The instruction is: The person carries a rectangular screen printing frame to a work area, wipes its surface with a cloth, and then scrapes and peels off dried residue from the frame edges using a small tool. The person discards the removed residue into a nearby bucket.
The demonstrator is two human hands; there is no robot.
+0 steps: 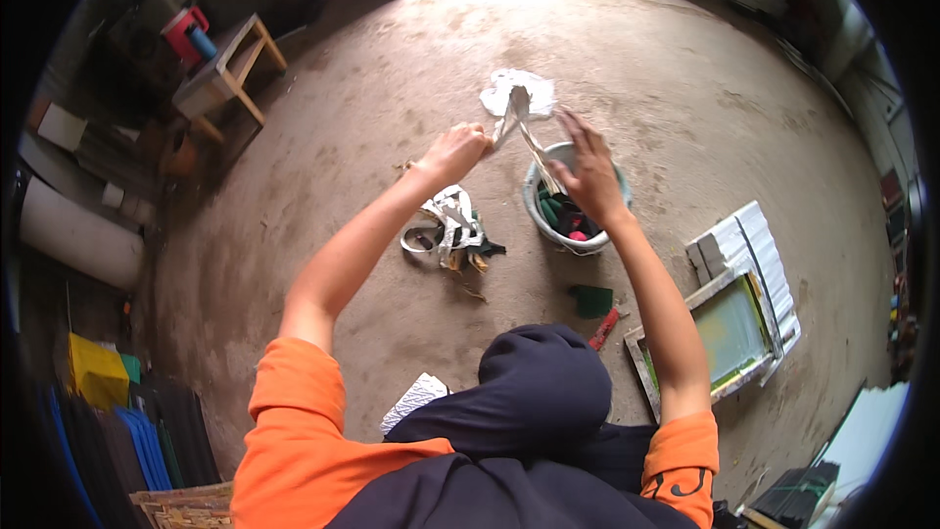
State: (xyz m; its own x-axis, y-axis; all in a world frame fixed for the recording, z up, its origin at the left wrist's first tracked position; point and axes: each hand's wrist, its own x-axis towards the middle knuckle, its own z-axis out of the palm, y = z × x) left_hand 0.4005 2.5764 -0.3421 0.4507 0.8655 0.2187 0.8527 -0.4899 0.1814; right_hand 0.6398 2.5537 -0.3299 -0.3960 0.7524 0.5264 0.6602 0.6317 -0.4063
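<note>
My left hand (458, 153) is closed in a fist around one end of a long greyish-white strip (520, 108). The strip rises to a bend in front of me, then runs down toward my right hand (590, 171). That hand is over a pale bucket (529, 198), its fingers stretched upward and slightly blurred, the strip passing by its thumb. Whether the thumb presses on the strip is hard to see. Dark green pieces and something pink (578, 235) lie in the bucket. Below my left hand, a tangle of white strips and scraps (456, 220) rests on the floor.
A white sheet-like piece (494, 98) lies beyond the bucket. Nearer me are a green scrap (590, 301) and a red object (604, 329). A wooden frame (729, 348) leans by a white corrugated stack (754, 255) on the right. Far left stands a small table (230, 73).
</note>
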